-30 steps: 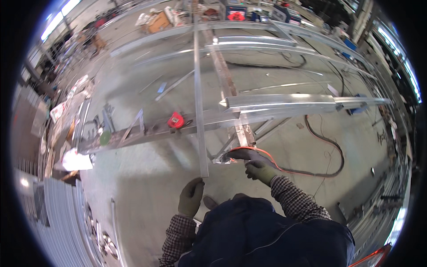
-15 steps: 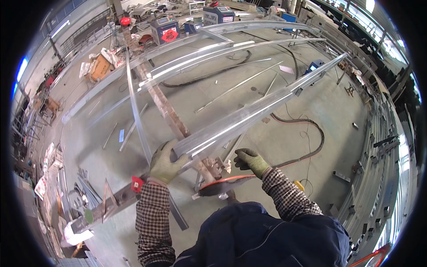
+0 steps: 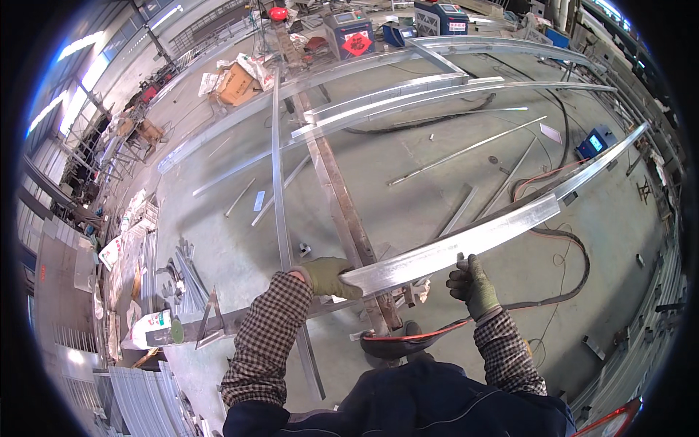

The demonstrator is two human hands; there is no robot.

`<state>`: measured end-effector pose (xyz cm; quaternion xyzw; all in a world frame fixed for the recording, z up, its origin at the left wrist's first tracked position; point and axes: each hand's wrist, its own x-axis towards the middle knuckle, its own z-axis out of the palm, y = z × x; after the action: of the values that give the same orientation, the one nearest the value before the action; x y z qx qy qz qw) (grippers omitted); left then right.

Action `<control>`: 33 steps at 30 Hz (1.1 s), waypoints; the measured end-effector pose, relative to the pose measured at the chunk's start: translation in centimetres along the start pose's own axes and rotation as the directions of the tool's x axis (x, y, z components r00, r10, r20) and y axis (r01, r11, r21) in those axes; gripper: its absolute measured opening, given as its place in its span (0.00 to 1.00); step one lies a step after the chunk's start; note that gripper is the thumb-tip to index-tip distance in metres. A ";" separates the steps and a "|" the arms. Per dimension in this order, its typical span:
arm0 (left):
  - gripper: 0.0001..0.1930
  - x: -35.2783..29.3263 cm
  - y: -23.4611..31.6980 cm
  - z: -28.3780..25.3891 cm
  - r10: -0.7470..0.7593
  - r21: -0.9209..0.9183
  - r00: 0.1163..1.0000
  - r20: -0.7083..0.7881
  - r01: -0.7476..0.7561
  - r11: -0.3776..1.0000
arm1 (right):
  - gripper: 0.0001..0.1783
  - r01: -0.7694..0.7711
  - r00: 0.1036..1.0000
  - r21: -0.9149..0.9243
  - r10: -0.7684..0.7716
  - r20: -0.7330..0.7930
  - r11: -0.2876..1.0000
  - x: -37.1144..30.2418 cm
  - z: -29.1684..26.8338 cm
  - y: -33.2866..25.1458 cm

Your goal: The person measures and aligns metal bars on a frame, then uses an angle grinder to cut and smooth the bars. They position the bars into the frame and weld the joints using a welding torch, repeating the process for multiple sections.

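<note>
My left hand (image 3: 329, 278), in a greenish work glove, grips the near end of a long silvery metal beam (image 3: 451, 246). The beam slants away to the far right, a broad shiny side facing me, and a narrower length continues from it. Just below the beam's near edge is my right hand (image 3: 475, 288), gloved, its fingers curled and dark at the tips. Nothing shows in it, and I cannot tell whether the fingertips touch the beam. Under the left-hand end runs a rusty steel support bar (image 3: 342, 211).
A thin metal bar (image 3: 279, 182) stands left of the support. More long beams (image 3: 393, 98) lie beyond. A dark hose (image 3: 575, 273) curls across the floor at right. Blue machines (image 3: 349, 35) and a cardboard box (image 3: 237, 84) stand at the back; metal strips (image 3: 142, 393) lie at lower left.
The view has swung left, shifting the scene rightward. The beam has rolled, so its broad side now shows. My right hand has come closer to its edge; my left keeps its end.
</note>
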<state>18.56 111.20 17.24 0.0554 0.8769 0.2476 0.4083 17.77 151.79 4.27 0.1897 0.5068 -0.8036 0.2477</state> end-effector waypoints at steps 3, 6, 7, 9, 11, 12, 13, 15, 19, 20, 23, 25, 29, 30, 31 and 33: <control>0.37 -1.7 1.7 0.2 0.114 0.181 0.986 -0.119 -0.092 0.979 | 0.32 0.019 1.000 0.037 -0.019 0.010 0.999 0.4 0.6 0.3; 0.37 -4.1 2.8 1.6 0.240 0.278 0.936 -0.256 -0.167 0.946 | 0.37 0.035 0.998 0.097 -0.039 0.040 0.995 -0.5 1.2 1.1; 0.36 -4.5 2.9 2.1 0.244 0.304 0.941 -0.236 -0.167 0.938 | 0.37 0.030 0.999 0.080 -0.026 -0.038 0.996 -1.3 1.5 1.8; 0.35 -5.5 2.6 3.3 0.267 0.351 0.934 -0.236 -0.174 0.920 | 0.37 0.038 0.981 0.026 -0.032 -0.192 0.999 -3.1 2.3 3.0; 0.34 -7.0 1.5 4.9 0.309 0.414 0.917 -0.254 -0.186 0.891 | 0.34 0.138 0.964 0.030 -0.128 -0.232 0.990 -4.6 3.6 3.6; 0.36 -7.8 0.8 5.8 0.337 0.414 0.888 -0.315 -0.191 0.890 | 0.34 0.193 0.960 0.014 -0.186 -0.208 0.981 -5.3 4.5 3.3; 0.36 -8.4 0.5 7.0 0.375 0.417 0.818 -0.435 -0.186 0.890 | 0.35 0.211 0.945 -0.011 -0.207 -0.254 0.977 -6.2 5.5 2.8; 0.34 -9.8 0.1 9.7 0.379 0.402 0.694 -0.612 -0.140 0.905 | 0.37 0.370 0.916 -0.071 -0.377 -0.137 0.926 -7.7 7.8 0.6; 0.39 -11.4 0.0 12.7 0.324 0.141 0.711 -0.624 -0.305 0.942 | 0.36 0.499 0.865 -0.130 -0.481 0.145 0.857 -7.3 14.2 -5.6; 0.40 -11.5 0.0 13.1 0.315 0.096 0.711 -0.629 -0.331 0.939 | 0.34 0.524 0.849 -0.137 -0.504 0.159 0.840 -6.4 15.9 -6.5; 0.41 -10.9 -0.5 14.0 0.210 -0.123 0.671 -0.711 -0.413 0.902 | 0.27 0.492 0.841 -0.070 -0.454 0.294 0.868 -1.7 21.3 -7.3; 0.43 -9.8 -1.0 14.8 0.081 -0.345 0.665 -0.743 -0.484 0.804 | 0.29 0.456 0.861 -0.159 -0.389 0.327 0.876 2.2 24.7 -6.7; 0.45 -5.3 -2.8 15.3 -0.030 -0.415 0.594 -0.804 -0.525 0.743 | 0.40 0.255 0.907 -0.313 -0.115 0.404 0.915 10.3 30.8 -3.6; 0.46 -4.2 -2.9 15.5 -0.097 -0.453 0.546 -0.832 -0.569 0.687 | 0.38 0.223 0.920 -0.340 -0.082 0.384 0.914 12.2 32.2 -2.3; 0.46 -3.1 -3.1 15.3 -0.156 -0.482 0.534 -0.831 -0.552 0.680 | 0.36 0.167 0.935 -0.367 -0.029 0.353 0.915 13.9 33.4 -1.3; 0.47 -1.3 -3.3 15.0 -0.272 -0.563 0.531 -0.803 -0.524 0.639 | 0.37 0.147 0.936 -0.442 0.021 0.352 0.885 17.3 35.1 0.2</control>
<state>30.90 113.75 8.36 -0.1737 0.7617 0.6159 -0.1016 2.05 116.27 9.00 -0.0363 0.6375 -0.6883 0.3443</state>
